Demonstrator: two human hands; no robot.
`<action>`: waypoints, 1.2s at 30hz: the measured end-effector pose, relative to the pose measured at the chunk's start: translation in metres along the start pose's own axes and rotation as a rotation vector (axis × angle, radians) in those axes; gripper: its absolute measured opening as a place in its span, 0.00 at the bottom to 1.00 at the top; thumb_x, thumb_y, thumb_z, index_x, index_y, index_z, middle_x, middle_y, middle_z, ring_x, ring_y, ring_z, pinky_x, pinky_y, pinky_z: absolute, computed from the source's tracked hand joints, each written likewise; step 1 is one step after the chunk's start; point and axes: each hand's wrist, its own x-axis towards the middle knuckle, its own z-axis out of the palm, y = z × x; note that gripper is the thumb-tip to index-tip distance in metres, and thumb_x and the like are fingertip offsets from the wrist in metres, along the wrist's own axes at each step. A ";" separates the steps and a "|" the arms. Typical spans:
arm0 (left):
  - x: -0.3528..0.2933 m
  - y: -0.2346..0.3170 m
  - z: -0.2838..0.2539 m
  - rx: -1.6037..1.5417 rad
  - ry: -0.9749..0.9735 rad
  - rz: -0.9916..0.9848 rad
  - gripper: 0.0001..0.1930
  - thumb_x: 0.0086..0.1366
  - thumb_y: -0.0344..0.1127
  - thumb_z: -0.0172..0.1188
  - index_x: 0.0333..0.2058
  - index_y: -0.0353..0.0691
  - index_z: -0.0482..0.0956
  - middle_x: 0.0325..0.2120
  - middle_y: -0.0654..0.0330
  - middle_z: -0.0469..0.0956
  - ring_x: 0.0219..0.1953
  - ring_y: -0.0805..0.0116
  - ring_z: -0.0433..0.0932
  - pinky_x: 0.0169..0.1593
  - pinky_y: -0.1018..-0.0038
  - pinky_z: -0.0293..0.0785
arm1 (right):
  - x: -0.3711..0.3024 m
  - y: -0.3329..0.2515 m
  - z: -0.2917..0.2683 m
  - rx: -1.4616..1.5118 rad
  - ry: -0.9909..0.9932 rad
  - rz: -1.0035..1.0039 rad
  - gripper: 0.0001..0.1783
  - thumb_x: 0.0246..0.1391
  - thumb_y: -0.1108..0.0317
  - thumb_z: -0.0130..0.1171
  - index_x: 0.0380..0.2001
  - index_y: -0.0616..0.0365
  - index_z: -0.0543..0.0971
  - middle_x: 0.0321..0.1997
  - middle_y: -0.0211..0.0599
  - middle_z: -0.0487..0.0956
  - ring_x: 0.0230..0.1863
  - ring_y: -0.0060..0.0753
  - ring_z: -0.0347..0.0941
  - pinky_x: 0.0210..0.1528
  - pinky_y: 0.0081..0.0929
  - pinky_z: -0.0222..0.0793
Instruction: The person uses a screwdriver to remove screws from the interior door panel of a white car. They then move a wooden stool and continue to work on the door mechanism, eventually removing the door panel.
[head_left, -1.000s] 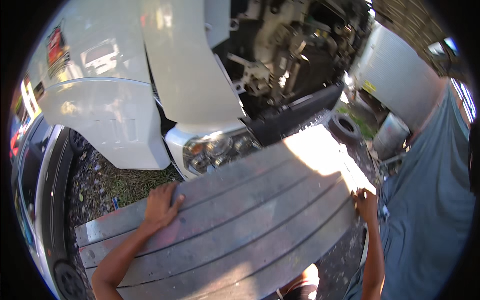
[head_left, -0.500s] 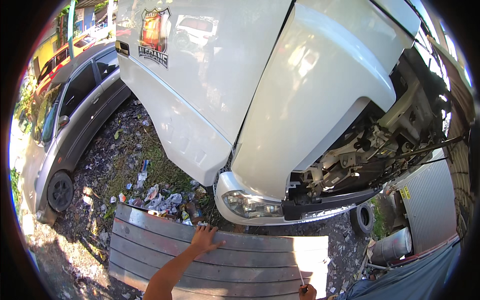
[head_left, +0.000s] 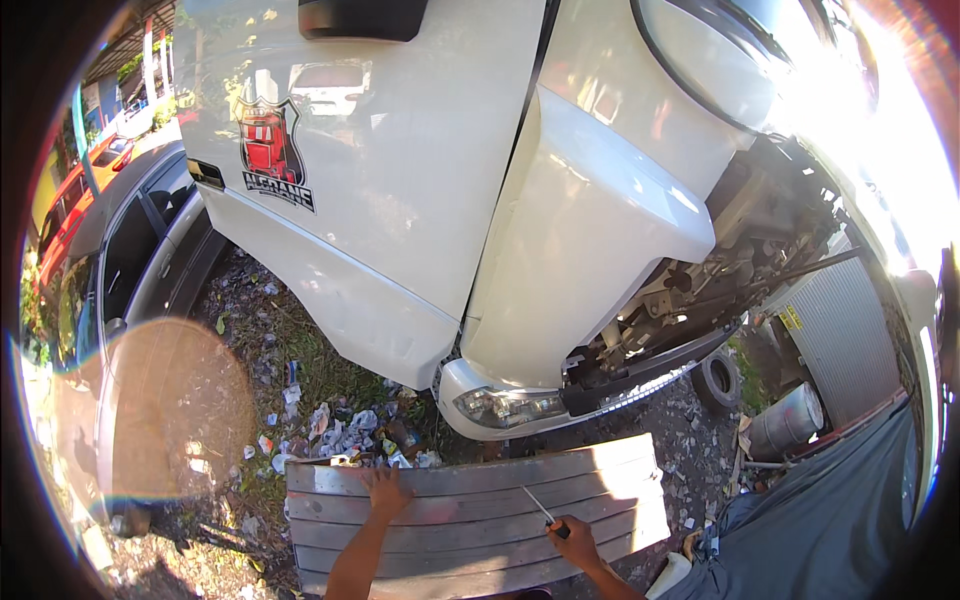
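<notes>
A grey ribbed board (head_left: 455,512), long and scuffed, lies low in front of me, with bright sun on its right end. On its far edge rests my left hand (head_left: 388,490), fingers spread and nothing gripped. Over the right half of the board, my right hand (head_left: 573,545) is closed round the dark handle of a screwdriver (head_left: 537,503). The thin metal shaft points up and left, across the ribs. Whether its tip touches the board I cannot tell.
Beyond the board stands a white truck cab (head_left: 400,200) with a headlight (head_left: 508,407) and an exposed front underside. Crumpled litter (head_left: 350,432) lies along the far edge. At right are a tyre (head_left: 716,382), a metal drum (head_left: 787,422) and dark cloth (head_left: 830,510); a grey car (head_left: 135,250) stands left.
My right hand has come up and left over the board, bringing the screwdriver fully into view. My left hand stays on the far edge. The whole view has shifted.
</notes>
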 end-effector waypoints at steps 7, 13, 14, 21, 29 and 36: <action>0.024 -0.083 -0.038 -0.018 -0.389 -0.067 0.56 0.50 0.62 0.74 0.74 0.63 0.51 0.77 0.57 0.40 0.77 0.41 0.36 0.67 0.22 0.39 | -0.033 -0.024 -0.012 -0.022 0.171 0.058 0.11 0.51 0.68 0.71 0.33 0.61 0.80 0.31 0.46 0.83 0.33 0.42 0.83 0.36 0.31 0.74; 0.020 -0.082 -0.028 0.047 -0.268 -0.029 0.59 0.50 0.51 0.78 0.74 0.62 0.47 0.77 0.60 0.36 0.77 0.38 0.34 0.63 0.18 0.46 | -0.031 -0.026 -0.017 -0.006 0.182 0.113 0.11 0.52 0.66 0.70 0.34 0.60 0.80 0.31 0.46 0.83 0.33 0.45 0.82 0.37 0.34 0.74; 0.014 -0.085 -0.031 0.047 -0.298 -0.054 0.58 0.49 0.50 0.78 0.74 0.62 0.49 0.76 0.58 0.39 0.77 0.38 0.34 0.65 0.19 0.43 | -0.031 -0.026 -0.020 0.008 0.194 0.086 0.11 0.53 0.66 0.70 0.34 0.59 0.81 0.31 0.45 0.83 0.34 0.45 0.82 0.37 0.35 0.74; 0.035 -0.114 0.019 0.322 -0.123 0.147 0.48 0.62 0.61 0.58 0.72 0.41 0.51 0.62 0.52 0.69 0.64 0.44 0.63 0.66 0.50 0.59 | 0.039 -0.055 -0.066 -0.093 0.062 -0.128 0.10 0.53 0.67 0.70 0.34 0.59 0.81 0.32 0.39 0.83 0.34 0.38 0.82 0.36 0.35 0.75; 0.047 -0.073 -0.009 0.124 -0.237 -0.166 0.45 0.59 0.59 0.62 0.70 0.45 0.59 0.64 0.47 0.65 0.64 0.43 0.62 0.64 0.42 0.61 | 0.071 -0.031 -0.134 -0.189 0.036 -0.039 0.09 0.53 0.66 0.66 0.37 0.54 0.82 0.37 0.36 0.84 0.42 0.41 0.83 0.45 0.35 0.77; 0.013 -0.003 -0.053 -0.166 -0.087 -0.226 0.46 0.55 0.55 0.71 0.69 0.48 0.63 0.67 0.44 0.63 0.68 0.45 0.63 0.65 0.42 0.62 | 0.151 -0.046 -0.141 -0.252 -0.238 -0.343 0.10 0.51 0.63 0.68 0.35 0.55 0.83 0.36 0.41 0.84 0.40 0.43 0.83 0.45 0.36 0.78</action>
